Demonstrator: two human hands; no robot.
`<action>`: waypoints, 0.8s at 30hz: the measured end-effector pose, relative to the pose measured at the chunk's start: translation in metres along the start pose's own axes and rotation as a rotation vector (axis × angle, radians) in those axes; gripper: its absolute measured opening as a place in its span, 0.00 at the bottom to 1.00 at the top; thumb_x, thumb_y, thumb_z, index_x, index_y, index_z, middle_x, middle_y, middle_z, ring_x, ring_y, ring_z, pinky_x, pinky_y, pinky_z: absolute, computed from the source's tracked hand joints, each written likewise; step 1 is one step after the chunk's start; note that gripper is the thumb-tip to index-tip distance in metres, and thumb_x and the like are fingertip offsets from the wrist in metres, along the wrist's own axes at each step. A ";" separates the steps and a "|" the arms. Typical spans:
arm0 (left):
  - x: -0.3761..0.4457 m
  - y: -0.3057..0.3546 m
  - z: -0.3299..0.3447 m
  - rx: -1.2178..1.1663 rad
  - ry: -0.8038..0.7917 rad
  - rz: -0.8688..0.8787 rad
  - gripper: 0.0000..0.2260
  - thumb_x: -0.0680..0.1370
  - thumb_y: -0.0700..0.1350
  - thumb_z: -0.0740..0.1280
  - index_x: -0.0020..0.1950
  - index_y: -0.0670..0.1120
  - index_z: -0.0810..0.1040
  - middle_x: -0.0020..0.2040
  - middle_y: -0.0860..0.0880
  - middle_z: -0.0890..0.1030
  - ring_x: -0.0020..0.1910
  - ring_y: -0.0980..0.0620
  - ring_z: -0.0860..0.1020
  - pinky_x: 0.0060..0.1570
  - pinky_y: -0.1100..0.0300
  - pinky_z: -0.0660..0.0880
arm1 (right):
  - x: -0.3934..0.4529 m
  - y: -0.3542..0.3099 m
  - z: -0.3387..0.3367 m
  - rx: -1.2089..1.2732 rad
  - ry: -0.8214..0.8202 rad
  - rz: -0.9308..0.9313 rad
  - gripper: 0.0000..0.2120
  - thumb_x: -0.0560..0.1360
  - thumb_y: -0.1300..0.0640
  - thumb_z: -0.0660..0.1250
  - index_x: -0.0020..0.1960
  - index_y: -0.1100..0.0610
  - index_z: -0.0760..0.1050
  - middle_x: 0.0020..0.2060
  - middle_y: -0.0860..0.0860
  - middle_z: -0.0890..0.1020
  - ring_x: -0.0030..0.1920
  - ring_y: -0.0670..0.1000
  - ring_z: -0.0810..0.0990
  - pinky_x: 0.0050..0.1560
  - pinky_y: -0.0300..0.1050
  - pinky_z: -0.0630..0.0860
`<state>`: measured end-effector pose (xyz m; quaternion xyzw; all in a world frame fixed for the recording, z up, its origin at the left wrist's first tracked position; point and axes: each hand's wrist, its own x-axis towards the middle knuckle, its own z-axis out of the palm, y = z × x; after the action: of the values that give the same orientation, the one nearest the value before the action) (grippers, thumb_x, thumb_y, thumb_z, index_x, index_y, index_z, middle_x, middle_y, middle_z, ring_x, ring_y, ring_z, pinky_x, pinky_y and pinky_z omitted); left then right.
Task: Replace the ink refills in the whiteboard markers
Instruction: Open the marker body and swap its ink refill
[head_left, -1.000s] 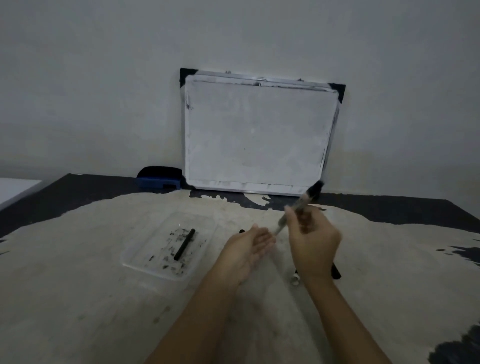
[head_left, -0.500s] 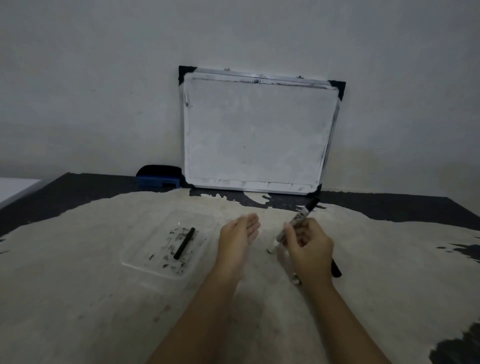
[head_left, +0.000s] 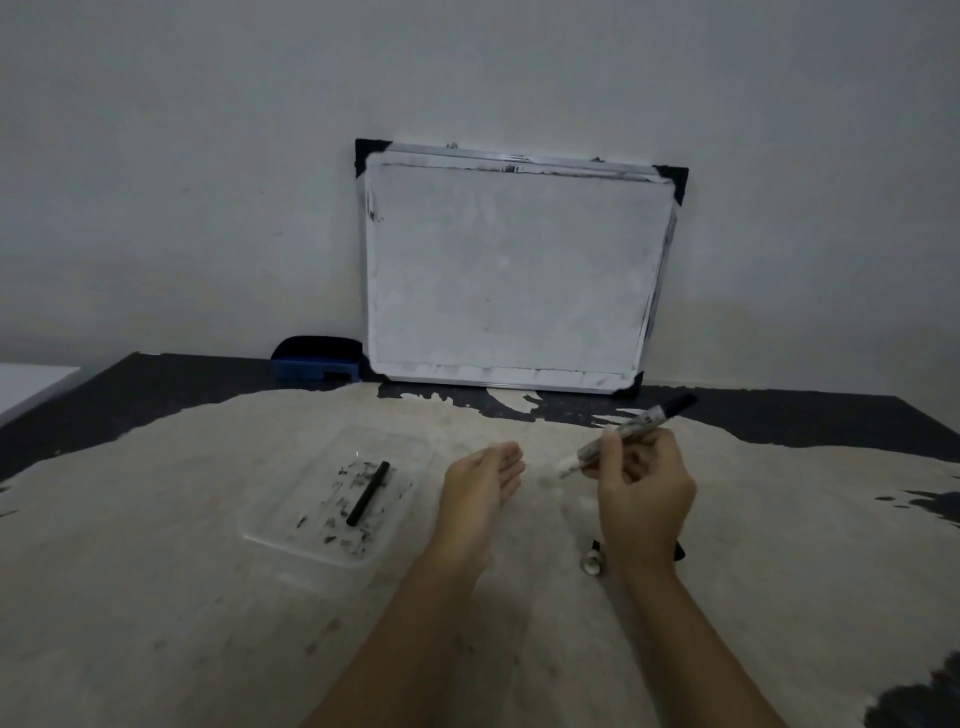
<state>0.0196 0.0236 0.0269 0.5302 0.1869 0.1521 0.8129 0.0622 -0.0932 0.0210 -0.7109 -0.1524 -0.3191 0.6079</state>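
Observation:
My right hand (head_left: 644, 493) grips a whiteboard marker (head_left: 631, 430) by its middle, black cap end tilted up to the right, pale open end pointing down-left. My left hand (head_left: 485, 480) hovers open, palm facing right, a short gap left of the marker's lower end. A black ink refill stick (head_left: 368, 492) lies in a clear plastic tray (head_left: 291, 525) smeared with ink, left of my left hand. A small pale end cap (head_left: 591, 564) and a dark marker part (head_left: 678, 552) lie on the table by my right wrist, partly hidden.
A small whiteboard (head_left: 511, 270) leans on the wall at the back. A blue and black eraser (head_left: 317, 359) sits to its left. The table (head_left: 156, 597) is worn pale with black patches around its edges.
My right hand has lowered the marker from a raised position and drawn it right. My left hand has opened and moved apart from the marker's lower end.

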 end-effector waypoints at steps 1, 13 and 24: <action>0.001 0.000 -0.001 0.003 -0.002 0.001 0.14 0.79 0.40 0.58 0.61 0.36 0.75 0.60 0.41 0.79 0.58 0.48 0.78 0.57 0.60 0.74 | 0.001 0.001 0.000 -0.017 -0.011 -0.010 0.04 0.74 0.64 0.67 0.42 0.59 0.73 0.31 0.41 0.78 0.31 0.44 0.81 0.33 0.32 0.78; -0.001 -0.002 0.001 0.009 -0.006 -0.041 0.13 0.79 0.39 0.58 0.59 0.35 0.75 0.55 0.41 0.80 0.54 0.48 0.79 0.53 0.63 0.75 | 0.003 0.005 -0.001 0.227 -0.039 0.455 0.09 0.77 0.59 0.63 0.46 0.66 0.73 0.33 0.60 0.82 0.25 0.50 0.82 0.27 0.41 0.80; -0.005 -0.003 0.003 0.096 -0.132 -0.088 0.09 0.79 0.40 0.60 0.49 0.39 0.78 0.43 0.43 0.81 0.40 0.52 0.80 0.39 0.68 0.78 | 0.005 0.002 -0.001 0.303 -0.027 0.494 0.11 0.77 0.59 0.64 0.46 0.68 0.74 0.36 0.64 0.82 0.26 0.49 0.82 0.26 0.40 0.80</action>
<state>0.0173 0.0177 0.0256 0.5688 0.1633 0.0719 0.8029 0.0670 -0.0951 0.0224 -0.6316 -0.0287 -0.1253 0.7645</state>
